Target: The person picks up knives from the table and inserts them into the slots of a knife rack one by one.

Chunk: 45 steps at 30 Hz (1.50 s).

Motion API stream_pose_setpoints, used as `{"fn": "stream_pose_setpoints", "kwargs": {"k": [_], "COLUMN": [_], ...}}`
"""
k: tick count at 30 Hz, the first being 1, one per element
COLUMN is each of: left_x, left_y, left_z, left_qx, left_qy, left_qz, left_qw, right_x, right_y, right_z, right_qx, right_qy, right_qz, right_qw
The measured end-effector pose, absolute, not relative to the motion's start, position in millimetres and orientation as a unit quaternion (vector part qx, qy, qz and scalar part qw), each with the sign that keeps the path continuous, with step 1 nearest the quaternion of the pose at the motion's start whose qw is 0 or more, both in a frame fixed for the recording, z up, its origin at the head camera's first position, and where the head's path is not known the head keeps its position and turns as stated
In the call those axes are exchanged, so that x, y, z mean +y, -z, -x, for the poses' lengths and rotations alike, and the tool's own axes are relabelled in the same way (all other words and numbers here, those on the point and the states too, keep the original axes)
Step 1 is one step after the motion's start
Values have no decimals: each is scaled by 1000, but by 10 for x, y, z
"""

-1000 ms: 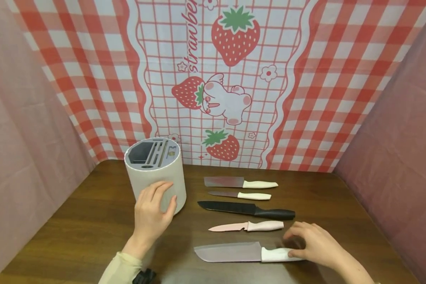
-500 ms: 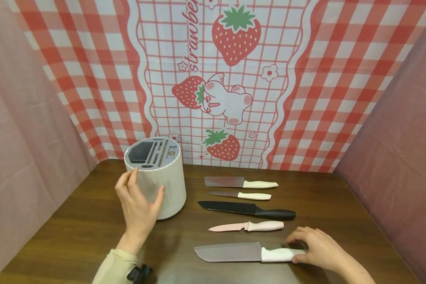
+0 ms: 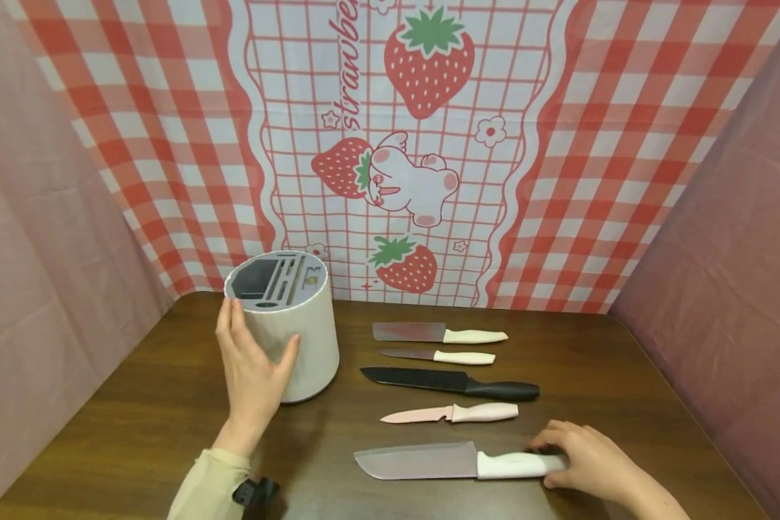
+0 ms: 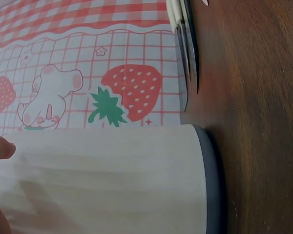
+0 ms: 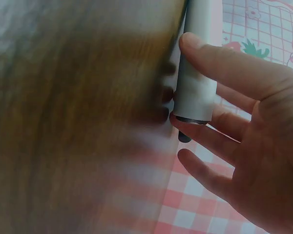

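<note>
The white round knife block [image 3: 302, 347] stands at the left, with slots in its grey top. My left hand [image 3: 250, 372] lies against its near left side, fingers fairly straight and fingertips close to the rim; in the left wrist view the block's wall [image 4: 112, 175] fills the lower part. A large knife with a grey blade [image 3: 422, 462] and white handle [image 3: 513, 466] lies nearest me. My right hand [image 3: 591, 458] has thumb and fingers around the handle's end; the right wrist view shows them on either side of the white handle [image 5: 198, 87].
Behind the large knife lie a pink knife [image 3: 484, 413], a black knife [image 3: 429, 379], a small white-handled knife [image 3: 464, 357] and a cleaver-shaped one [image 3: 409, 332]. A checked strawberry cloth [image 3: 416, 253] hangs behind the wooden table [image 3: 136, 404].
My left hand has shifted left from the block's front to its left side, its fingers higher. My right hand has slid right along the handle to its end.
</note>
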<state>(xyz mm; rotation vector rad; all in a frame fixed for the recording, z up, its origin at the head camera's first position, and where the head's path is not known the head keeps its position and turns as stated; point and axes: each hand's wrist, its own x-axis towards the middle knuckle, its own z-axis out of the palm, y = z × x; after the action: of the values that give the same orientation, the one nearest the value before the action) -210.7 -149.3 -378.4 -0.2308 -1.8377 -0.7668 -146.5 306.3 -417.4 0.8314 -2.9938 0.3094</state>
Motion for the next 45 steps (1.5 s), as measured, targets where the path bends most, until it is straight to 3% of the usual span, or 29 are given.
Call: {"fn": "stream_pose_setpoints", "kwargs": {"k": [22,45], "left_x": [-1526,-1521], "left_y": [3853,3857], "left_z": [2141,2130], "left_qx": [-788,-791], "left_qy": [316,311], "left_qz": [81,79], "left_qw": [521,521], "right_x": [3123,3276], "right_y": [4214,3970], "right_z": [1439,1436], "right_qx": [-958,-918], "right_qy": [-119,-271], "right_qz": [-260,-284], "right_qw": [14,-59]}}
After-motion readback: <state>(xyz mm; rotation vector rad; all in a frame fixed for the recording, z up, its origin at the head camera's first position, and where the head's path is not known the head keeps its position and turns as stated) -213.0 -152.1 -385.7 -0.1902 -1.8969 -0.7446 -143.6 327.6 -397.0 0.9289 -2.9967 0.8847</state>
